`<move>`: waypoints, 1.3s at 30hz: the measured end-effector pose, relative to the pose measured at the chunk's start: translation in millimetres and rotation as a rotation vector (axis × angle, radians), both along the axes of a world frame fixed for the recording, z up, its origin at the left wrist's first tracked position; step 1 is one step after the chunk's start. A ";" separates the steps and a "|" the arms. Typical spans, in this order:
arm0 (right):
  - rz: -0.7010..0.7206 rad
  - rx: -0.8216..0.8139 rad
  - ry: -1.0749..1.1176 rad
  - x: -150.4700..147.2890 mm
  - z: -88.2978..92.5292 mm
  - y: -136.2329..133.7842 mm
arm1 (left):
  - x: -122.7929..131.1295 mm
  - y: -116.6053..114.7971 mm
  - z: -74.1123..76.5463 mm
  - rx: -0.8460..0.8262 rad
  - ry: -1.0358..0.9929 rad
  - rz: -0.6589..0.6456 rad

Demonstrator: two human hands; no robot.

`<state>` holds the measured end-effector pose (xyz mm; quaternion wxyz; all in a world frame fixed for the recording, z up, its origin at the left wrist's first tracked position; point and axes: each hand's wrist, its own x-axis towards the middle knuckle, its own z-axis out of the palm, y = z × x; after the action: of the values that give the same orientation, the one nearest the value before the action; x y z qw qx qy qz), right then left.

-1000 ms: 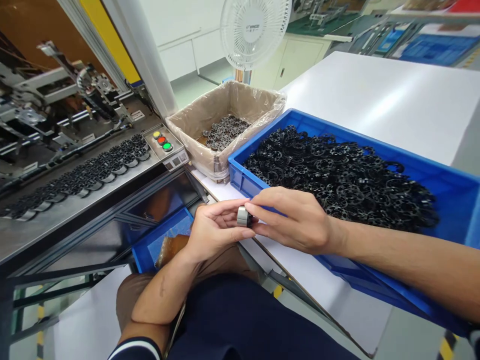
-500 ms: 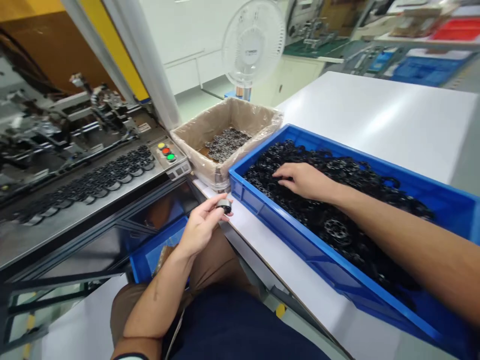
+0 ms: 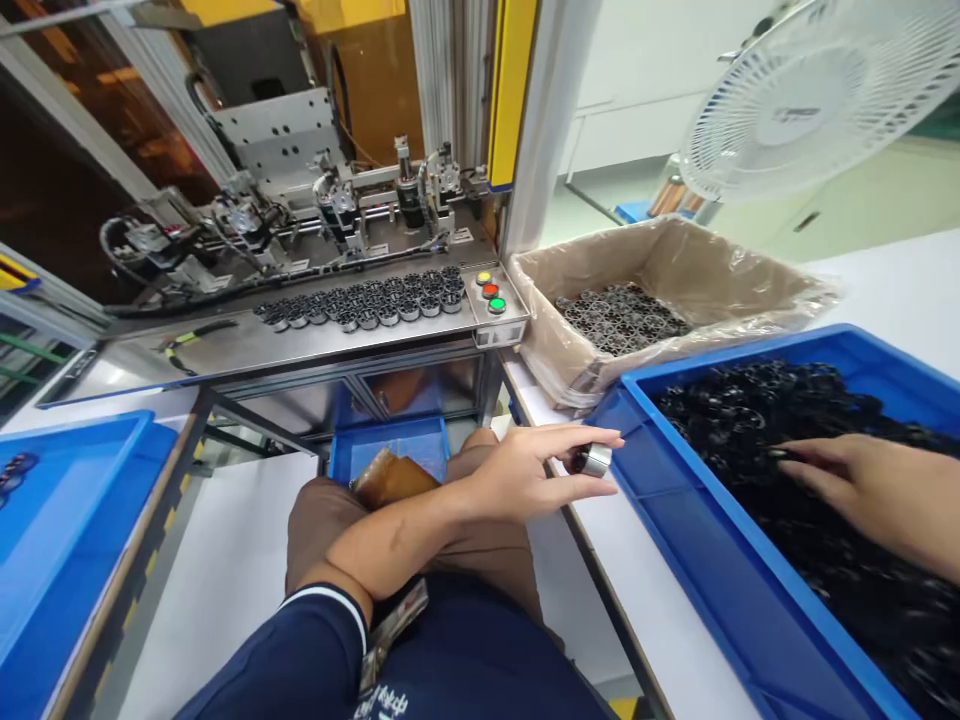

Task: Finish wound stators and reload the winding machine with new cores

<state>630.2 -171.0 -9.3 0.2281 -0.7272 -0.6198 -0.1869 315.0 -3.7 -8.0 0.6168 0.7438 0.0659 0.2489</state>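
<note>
"What's largest around the left hand?"
"The machine, ahead. Rightward, the blue crate, its wall between both hands; the lined box sits ahead-right."
"The right hand?"
"Among black parts, fingers nearly together; I can't tell its hold."
"The silver ring?"
"Pinched between left thumb and fingers."

We list: bright indoor light; sheen on steel ledge beyond the left hand; glints on plastic liner beyond the right hand; blur across that hand and surrounding black parts; fan behind, stretched edgeward.
</note>
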 end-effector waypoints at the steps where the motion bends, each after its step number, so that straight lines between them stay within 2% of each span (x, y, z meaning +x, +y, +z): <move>1: 0.077 -0.020 -0.048 -18.2 13.7 -1.2 | 1.5 -1.2 -0.2 -0.091 0.003 -0.035; 3: -0.002 0.122 -0.128 -65.2 41.3 -4.6 | 5.8 -6.4 -0.7 -0.284 -0.020 -0.098; 4: 0.004 0.151 -0.119 -90.9 52.7 -6.1 | 7.9 -10.2 -0.4 -0.366 -0.035 -0.124; 6: 0.236 0.225 -0.036 -136.7 66.2 -6.9 | 11.4 -18.7 1.9 -0.469 -0.054 -0.160; 9: 0.358 0.212 0.097 -170.8 64.0 -5.5 | 14.6 -28.0 6.9 -0.518 -0.088 -0.179; 14: 0.400 0.220 0.070 -167.9 49.7 -13.0 | 17.7 -36.5 14.0 -0.550 -0.102 -0.173; 18: 0.424 0.229 0.060 -166.2 49.9 -14.4 | 17.6 -40.6 17.3 -0.539 -0.108 -0.185; 23: 0.371 0.231 0.162 -163.4 52.3 -13.0 | 14.4 -39.6 16.6 -0.498 -0.052 -0.100; 26: 0.395 0.208 0.133 -160.9 49.9 -12.2 | 13.0 -38.9 16.7 -0.498 -0.017 -0.074; 30: 0.418 0.232 0.016 -158.7 46.5 -12.5 | 11.5 -39.0 18.3 -0.546 0.028 -0.095; 35: 0.442 0.200 -0.148 -158.2 52.5 -15.5 | 7.7 -38.3 17.5 -0.554 0.093 -0.119; 39: 0.478 0.177 -0.122 -162.3 55.8 -17.1 | 6.2 -39.2 16.0 -0.581 0.103 -0.181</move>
<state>467.9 -188.1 46.5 0.2910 -0.5247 -0.7677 -0.2248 321.2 -43.0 8.0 0.8192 0.5507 0.0990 0.1259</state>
